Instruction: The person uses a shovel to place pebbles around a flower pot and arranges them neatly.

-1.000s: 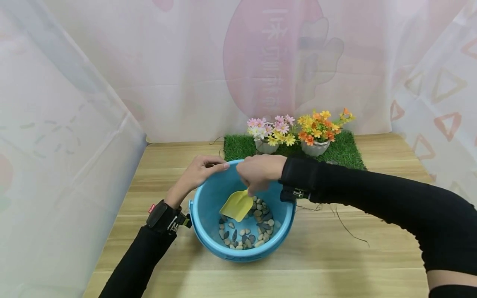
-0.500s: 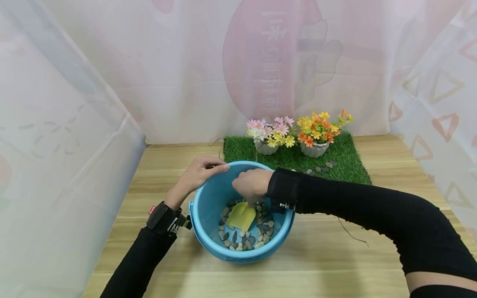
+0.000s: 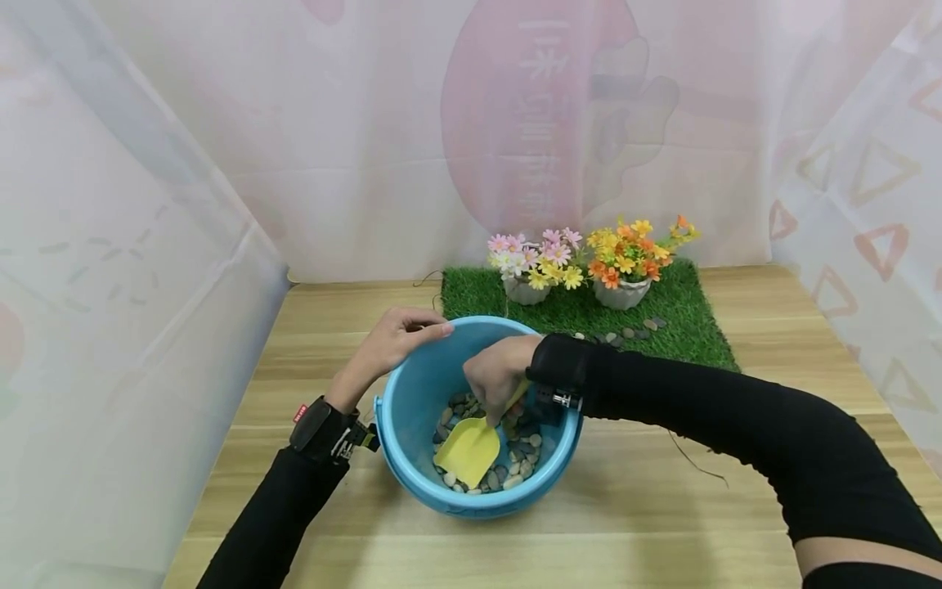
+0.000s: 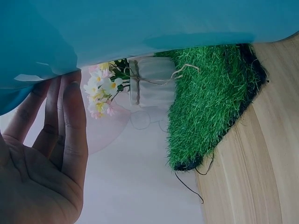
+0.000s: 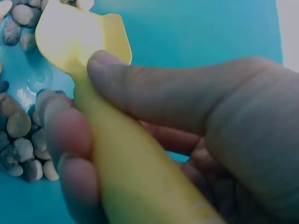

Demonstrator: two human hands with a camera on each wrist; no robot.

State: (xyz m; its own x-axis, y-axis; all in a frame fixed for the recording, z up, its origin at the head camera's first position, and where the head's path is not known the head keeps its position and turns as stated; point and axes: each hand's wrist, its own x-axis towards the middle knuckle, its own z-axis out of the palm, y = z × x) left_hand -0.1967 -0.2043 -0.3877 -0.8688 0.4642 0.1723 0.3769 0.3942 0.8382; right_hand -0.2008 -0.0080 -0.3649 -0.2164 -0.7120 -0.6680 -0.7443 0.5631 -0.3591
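A light-blue bucket (image 3: pixel 403 458) with several pebbles (image 3: pixel 524 450) in it stands on the wooden table. My left hand (image 3: pixel 390 343) grips its rim at the back left; in the left wrist view the fingers (image 4: pixel 70 121) reach the bucket's outer wall. Inside the bucket, my right hand (image 3: pixel 496 372) holds a yellow toy shovel (image 3: pixel 468 451) by its handle. The right wrist view has the thumb (image 5: pixel 140 84) lying along the top of the handle, with fingers curled beneath. The shovel's blade is low over the pebbles on the left side of the bottom.
Behind the bucket lies a green turf mat (image 3: pixel 471 286). On it are a pot of pink and yellow flowers (image 3: pixel 527 290), a pot of orange flowers (image 3: pixel 621 294) and a row of pebbles (image 3: pixel 628 334). A loose dark thread (image 3: pixel 699 468) lies on the table at right.
My right hand has gone down deeper into the bucket with the shovel. Its blade has dropped and then slid toward the front left over the pebbles. The left hand has stayed on the rim.
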